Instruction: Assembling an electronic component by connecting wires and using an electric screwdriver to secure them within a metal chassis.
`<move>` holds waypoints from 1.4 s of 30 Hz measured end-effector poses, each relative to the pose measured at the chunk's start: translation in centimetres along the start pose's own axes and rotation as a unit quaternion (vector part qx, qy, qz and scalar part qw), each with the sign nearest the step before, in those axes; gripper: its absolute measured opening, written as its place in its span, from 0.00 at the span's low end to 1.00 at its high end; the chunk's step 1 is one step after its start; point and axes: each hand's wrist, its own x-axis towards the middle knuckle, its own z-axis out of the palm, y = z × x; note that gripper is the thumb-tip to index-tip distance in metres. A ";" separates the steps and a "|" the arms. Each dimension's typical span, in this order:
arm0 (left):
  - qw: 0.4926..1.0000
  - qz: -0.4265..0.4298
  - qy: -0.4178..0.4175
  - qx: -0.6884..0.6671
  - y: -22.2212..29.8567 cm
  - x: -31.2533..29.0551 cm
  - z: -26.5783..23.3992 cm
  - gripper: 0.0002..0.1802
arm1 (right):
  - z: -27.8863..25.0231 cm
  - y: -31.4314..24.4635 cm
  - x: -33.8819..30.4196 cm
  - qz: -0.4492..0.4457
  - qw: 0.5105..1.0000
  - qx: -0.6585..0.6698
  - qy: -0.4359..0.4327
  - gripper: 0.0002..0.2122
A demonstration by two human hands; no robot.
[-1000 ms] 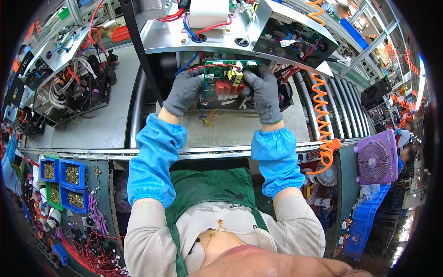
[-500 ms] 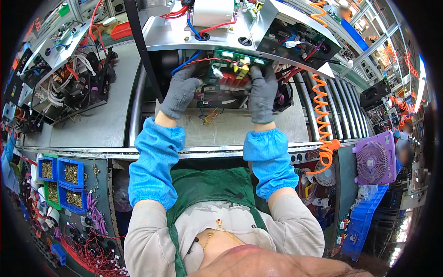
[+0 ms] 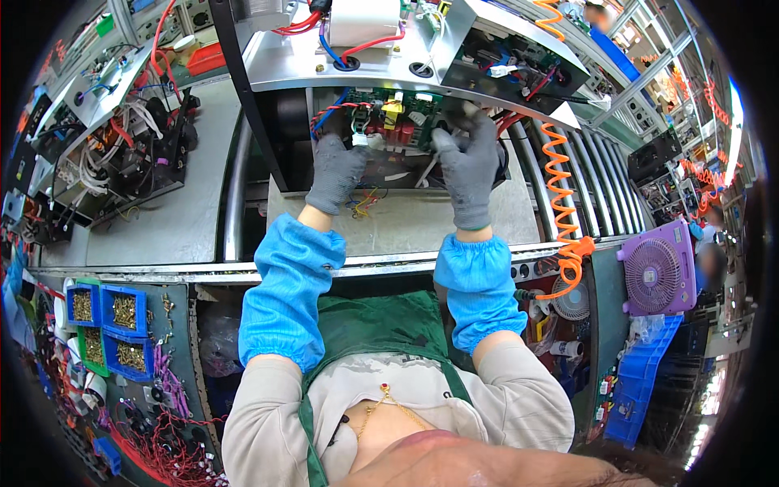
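Observation:
A green circuit board (image 3: 423, 109) with red and yellow parts sits in the opening of a metal-and-black chassis (image 3: 280, 134), under its silver top plate. My left hand (image 3: 336, 172), in a grey glove, is at the board's lower left with its fingers curled. Just above its thumb is a white connector (image 3: 359, 140) on wires; whether the fingers grip it, I cannot tell. My right hand (image 3: 469, 172), gloved too, is at the board's right end, thumb and fingers apart, nothing visible between them. Twisted red and blue wires (image 3: 329, 116) run to the board's left side.
A second opened unit (image 3: 122, 154) stands at left. An orange coiled hose (image 3: 560, 187) hangs over rollers (image 3: 596, 183) at right. Blue bins of screws (image 3: 124, 311) lie near left, beside red wires (image 3: 166, 446). A purple fan (image 3: 656, 272) stands at right.
The board has moved a little back and now sits deeper in the opening. My right hand has come off its right edge and opened. My left hand has shifted right and slightly nearer.

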 end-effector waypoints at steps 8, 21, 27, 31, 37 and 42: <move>0.992 0.044 -0.011 -0.114 -0.7 0.6 0.0 0.24 | -0.9 2.0 1.8 -0.182 0.943 -0.280 0.006 0.13; 0.971 0.074 0.074 -0.213 1.7 -0.3 1.0 0.27 | -1.7 1.6 2.0 -0.237 0.951 -0.199 0.014 0.11; 0.984 0.025 0.065 -0.165 2.1 -0.5 0.8 0.28 | -0.9 0.3 1.6 -0.417 0.823 -0.384 0.019 0.10; 0.993 -0.015 0.012 -0.116 3.0 -0.8 0.5 0.40 | -1.3 0.1 2.0 -0.409 0.793 -0.451 -0.027 0.08; 0.995 -0.022 0.069 -0.072 3.4 -1.2 0.7 0.38 | -0.5 -2.4 0.9 -0.448 0.790 -0.393 -0.143 0.10; 0.989 -0.042 0.051 -0.131 3.7 -0.9 1.0 0.33 | -2.1 -2.3 1.6 -0.370 0.863 -0.339 -0.054 0.09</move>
